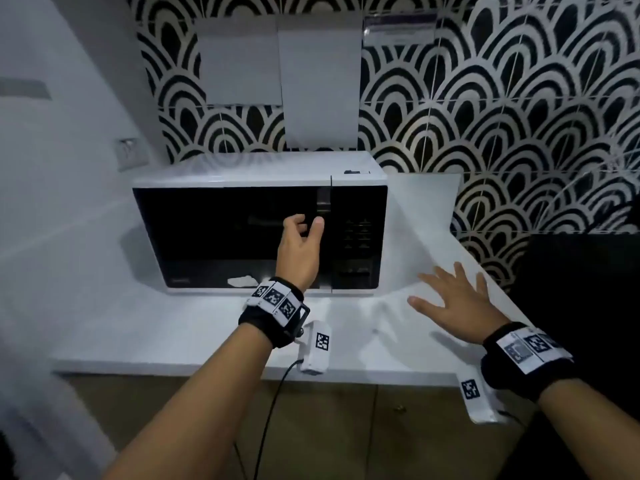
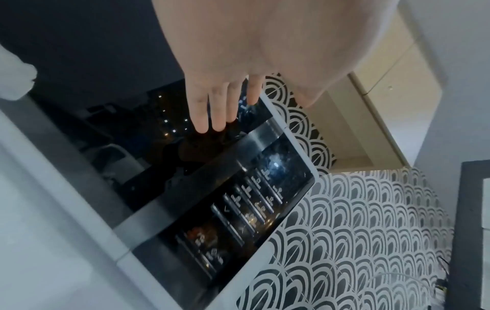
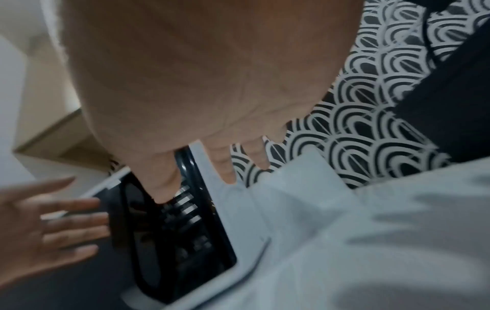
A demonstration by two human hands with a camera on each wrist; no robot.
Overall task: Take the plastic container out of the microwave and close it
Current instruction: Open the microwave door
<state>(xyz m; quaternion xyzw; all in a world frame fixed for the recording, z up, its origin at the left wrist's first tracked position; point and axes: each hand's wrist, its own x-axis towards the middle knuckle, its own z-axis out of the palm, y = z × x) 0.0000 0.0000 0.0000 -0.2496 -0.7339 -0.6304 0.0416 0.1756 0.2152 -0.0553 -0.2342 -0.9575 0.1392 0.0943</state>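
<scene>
The plastic container is not showing in any view; the microwave (image 1: 259, 223), sitting mid-frame in the head view on a white countertop (image 1: 145, 327), is standing with its dark glass door (image 1: 228, 233) shut, so nothing can be told of what lies inside. The left hand (image 1: 300, 249) is reaching up in front of the door's right edge, fingers loosely extended near the vertical handle strip (image 1: 322, 202), gripping nothing; whether the fingertips are touching the glass cannot be told. The right hand (image 1: 457, 303) is hovering lower right over the countertop, fingers spread and holding nothing. The keypad (image 1: 358, 233) is sitting just right of the handle. Scalloped black-and-white tile (image 1: 502, 109) is filling the upper frame.
</scene>
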